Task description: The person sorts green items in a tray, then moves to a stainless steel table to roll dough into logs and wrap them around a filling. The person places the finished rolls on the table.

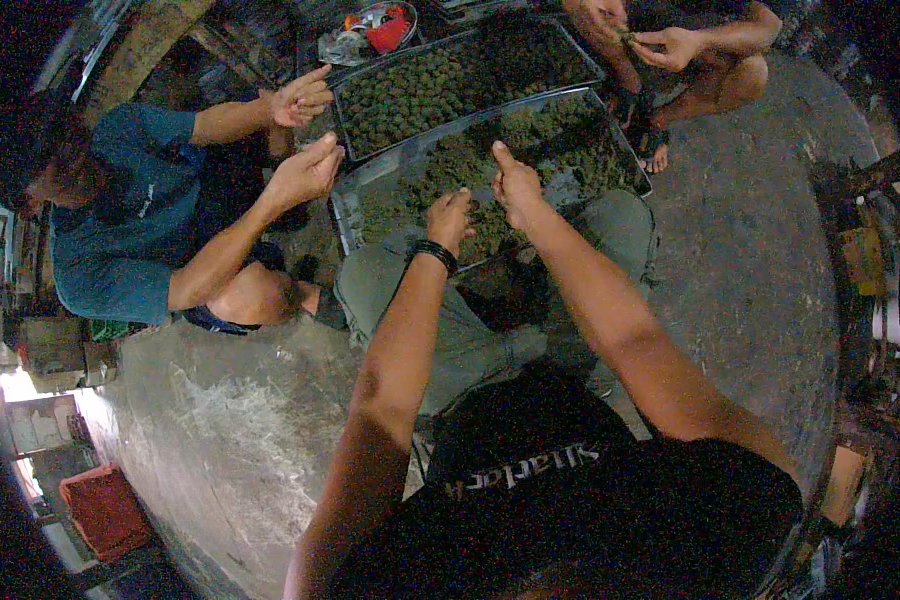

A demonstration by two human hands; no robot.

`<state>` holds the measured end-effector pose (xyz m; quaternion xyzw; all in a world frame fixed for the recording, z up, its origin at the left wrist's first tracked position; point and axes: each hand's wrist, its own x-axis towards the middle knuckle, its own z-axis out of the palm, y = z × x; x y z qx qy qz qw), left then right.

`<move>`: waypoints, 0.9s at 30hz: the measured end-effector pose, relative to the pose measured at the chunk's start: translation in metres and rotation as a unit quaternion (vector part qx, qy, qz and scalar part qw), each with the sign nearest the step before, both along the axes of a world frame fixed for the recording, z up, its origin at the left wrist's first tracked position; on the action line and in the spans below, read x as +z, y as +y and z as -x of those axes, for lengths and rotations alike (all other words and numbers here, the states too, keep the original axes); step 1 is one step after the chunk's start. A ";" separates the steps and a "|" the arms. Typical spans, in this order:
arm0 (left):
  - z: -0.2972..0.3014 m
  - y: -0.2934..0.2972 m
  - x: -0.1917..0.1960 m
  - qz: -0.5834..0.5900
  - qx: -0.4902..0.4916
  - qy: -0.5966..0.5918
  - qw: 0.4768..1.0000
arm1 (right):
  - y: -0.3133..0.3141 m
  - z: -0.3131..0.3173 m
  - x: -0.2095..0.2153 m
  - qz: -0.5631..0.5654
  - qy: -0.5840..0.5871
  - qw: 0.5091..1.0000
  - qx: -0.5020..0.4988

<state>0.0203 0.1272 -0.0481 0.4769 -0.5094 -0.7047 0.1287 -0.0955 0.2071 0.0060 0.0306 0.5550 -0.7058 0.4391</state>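
Note:
My left hand (pixel 450 218), with dark bands at the wrist, is closed with curled fingers over the near side of a shallow metal tray (pixel 375 190). My right hand (pixel 518 187) is to its right, fingers curled in and thumb pointing away from me. Whatever either hand may hold is hidden or too small to name. Loose, crumbly green-brown material (pixel 450 160) lies in clumps in this tray, under and around both hands. Just beyond, a second tray holds many small round green-brown balls (pixel 410 95), packed close together.
A person in a teal shirt (pixel 135 215) sits at the left, both hands raised beside the trays. Another person's hands (pixel 660 45) pinch a small piece at the far right. Behind the trays stands a bowl with red items (pixel 385 32). A red crate-like object (pixel 107 510) sits lower left on the concrete floor (pixel 240 430).

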 end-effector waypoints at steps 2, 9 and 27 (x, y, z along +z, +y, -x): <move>0.001 -0.002 -0.003 -0.001 -0.001 0.005 1.000 | 0.004 -0.001 -0.001 0.119 -0.052 0.992 -0.001; 0.000 0.006 0.016 -0.012 -0.021 0.022 0.999 | 0.000 0.004 0.002 0.028 0.019 0.999 0.007; -0.006 0.012 0.023 0.029 -0.025 -0.002 0.999 | 0.011 0.000 0.003 -0.027 0.067 0.997 0.014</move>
